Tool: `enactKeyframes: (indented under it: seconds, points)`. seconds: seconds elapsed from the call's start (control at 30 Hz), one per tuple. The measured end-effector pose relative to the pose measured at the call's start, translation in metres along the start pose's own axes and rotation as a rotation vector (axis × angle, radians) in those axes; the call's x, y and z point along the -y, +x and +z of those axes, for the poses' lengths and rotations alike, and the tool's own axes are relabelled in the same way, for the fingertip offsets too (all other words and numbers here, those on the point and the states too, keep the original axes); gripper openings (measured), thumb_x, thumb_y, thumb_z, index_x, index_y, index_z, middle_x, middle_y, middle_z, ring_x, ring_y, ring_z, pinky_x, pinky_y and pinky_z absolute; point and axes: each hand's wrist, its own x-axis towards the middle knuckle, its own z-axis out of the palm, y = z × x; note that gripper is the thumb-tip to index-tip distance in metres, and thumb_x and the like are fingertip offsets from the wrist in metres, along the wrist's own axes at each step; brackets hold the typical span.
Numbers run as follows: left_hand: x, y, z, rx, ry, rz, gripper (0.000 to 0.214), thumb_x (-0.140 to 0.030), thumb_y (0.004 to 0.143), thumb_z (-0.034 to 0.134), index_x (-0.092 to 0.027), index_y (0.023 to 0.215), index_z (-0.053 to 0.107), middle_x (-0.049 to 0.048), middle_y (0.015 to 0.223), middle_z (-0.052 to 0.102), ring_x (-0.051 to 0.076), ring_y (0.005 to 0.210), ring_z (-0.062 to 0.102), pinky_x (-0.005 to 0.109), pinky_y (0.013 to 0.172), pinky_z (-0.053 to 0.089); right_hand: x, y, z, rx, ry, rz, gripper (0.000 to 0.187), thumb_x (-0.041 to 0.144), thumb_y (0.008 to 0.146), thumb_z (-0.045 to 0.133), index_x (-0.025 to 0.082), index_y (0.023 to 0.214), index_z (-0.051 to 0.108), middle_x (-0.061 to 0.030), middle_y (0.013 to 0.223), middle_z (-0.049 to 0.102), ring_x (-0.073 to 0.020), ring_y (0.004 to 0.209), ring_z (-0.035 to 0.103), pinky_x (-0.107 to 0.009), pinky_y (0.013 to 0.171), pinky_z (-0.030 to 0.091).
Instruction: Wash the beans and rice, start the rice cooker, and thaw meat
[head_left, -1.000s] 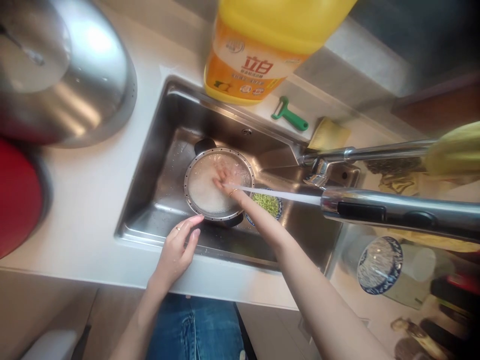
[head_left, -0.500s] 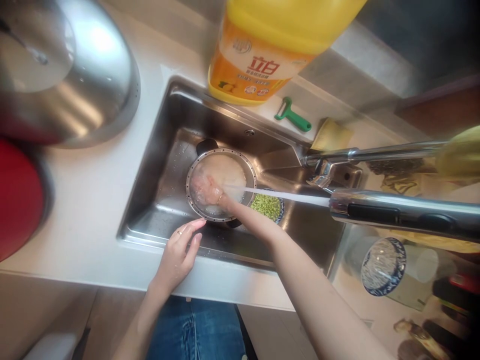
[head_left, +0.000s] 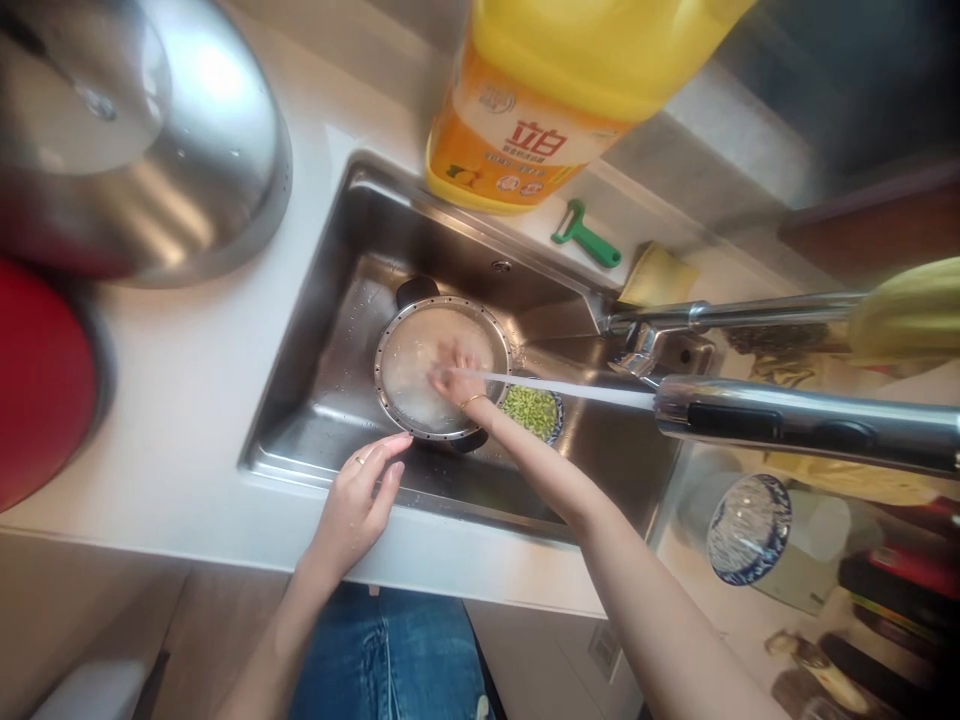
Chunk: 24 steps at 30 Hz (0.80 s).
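Head view: right hand point(head_left: 460, 378) is reaching into the steel pot point(head_left: 379, 372) in the sink point(head_left: 337, 350), grip impossible to tell; left hand point(head_left: 360, 500), fingers point(head_left: 390, 444) released, is hovering at the pot's seven-o'clock rim point(head_left: 439, 436).

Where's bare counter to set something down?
Bare counter between the sink and red object; also the front strip beside the left hand. Crowded: far side, with yellow jug and green peeler; right side, with faucet and patterned bowl.
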Motion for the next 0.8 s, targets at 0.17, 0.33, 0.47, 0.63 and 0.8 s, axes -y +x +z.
enactKeyframes:
  seconds: [0.17,0.33,0.47,0.63,0.8]
  points:
    - [0.000,0.001,0.002,0.012,-0.013,0.001,0.030,-0.025,0.098,0.044,-0.024,0.120,0.064,0.0057,0.123,0.071,0.020,0.116,0.066,0.036,0.102,0.052,0.007,-0.032,0.013,0.135,-0.100,0.029,0.085,0.036,0.085,0.066,0.016,0.157,0.025,-0.0254,0.161,0.022,-0.0480,0.144,0.025,-0.064,0.106,0.037]
    - [0.001,0.001,0.003,0.010,-0.004,0.016,0.029,-0.024,0.098,0.044,-0.023,0.120,0.064,0.0060,0.122,0.071,0.019,0.116,0.066,0.035,0.101,0.052,0.021,-0.035,0.013,0.211,-0.156,-0.215,0.053,0.004,0.088,0.048,0.012,0.140,0.049,-0.0224,0.142,0.047,-0.0300,0.127,0.049,-0.043,0.102,0.046]
    - [0.002,0.001,0.002,0.007,0.013,0.032,0.029,-0.024,0.098,0.044,-0.022,0.119,0.064,0.0063,0.121,0.072,0.019,0.114,0.067,0.034,0.100,0.053,0.037,-0.011,0.010,0.233,-0.206,-0.535,0.035,0.010,0.096,0.041,0.015,0.125,0.060,-0.0159,0.131,0.056,-0.0263,0.122,0.050,-0.040,0.102,0.044]
    - [0.003,0.000,0.000,0.025,0.036,0.007,0.029,-0.026,0.098,0.044,-0.022,0.119,0.065,0.0063,0.122,0.072,0.020,0.115,0.066,0.035,0.100,0.053,0.052,0.037,-0.005,0.097,-0.247,-0.674,0.035,0.016,0.100,0.035,0.016,0.126,0.059,-0.0151,0.140,0.052,-0.0287,0.130,0.043,-0.051,0.112,0.031]
    - [0.004,0.000,-0.002,0.023,0.054,0.014,0.030,-0.025,0.098,0.044,-0.022,0.120,0.064,0.0065,0.123,0.071,0.020,0.115,0.066,0.035,0.100,0.053,0.035,0.065,-0.030,-0.005,0.004,-0.354,0.043,0.025,0.098,0.047,0.005,0.135,0.052,-0.0204,0.147,0.045,-0.0341,0.137,0.035,-0.056,0.116,0.023]
